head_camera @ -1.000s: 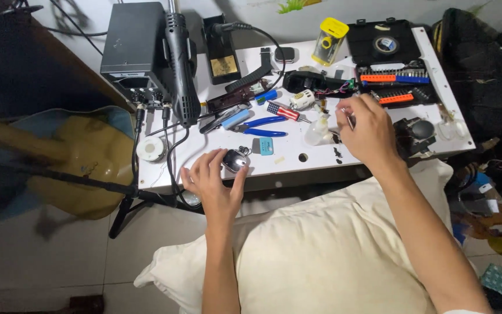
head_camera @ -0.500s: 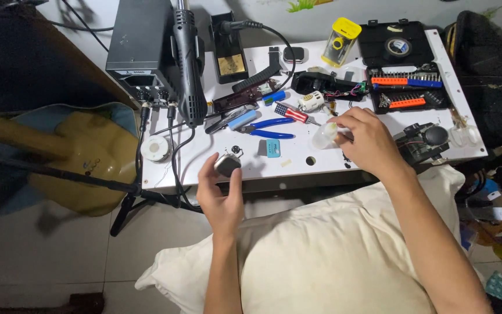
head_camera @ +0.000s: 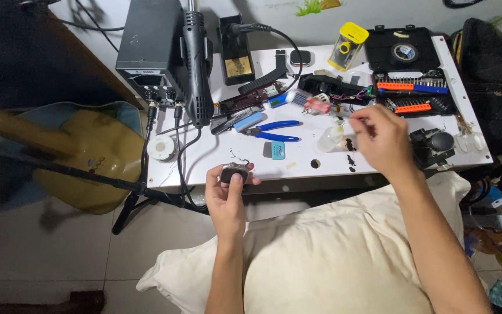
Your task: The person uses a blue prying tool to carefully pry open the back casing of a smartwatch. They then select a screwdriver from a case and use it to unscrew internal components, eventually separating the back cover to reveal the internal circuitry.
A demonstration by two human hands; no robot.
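Near the counter edge, the left hand grips a small grey device. The right hand pinches something thin, too small to tell, just beside a translucent bottle.

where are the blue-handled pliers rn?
Head view: the blue-handled pliers lie on the white table, centre, between the right hand and the hot-air gun.

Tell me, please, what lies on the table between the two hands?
In the head view, a small light-blue square piece lies between the left hand and right hand.

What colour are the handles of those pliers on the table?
Blue, seen in the head view: the pliers lie on the white table.
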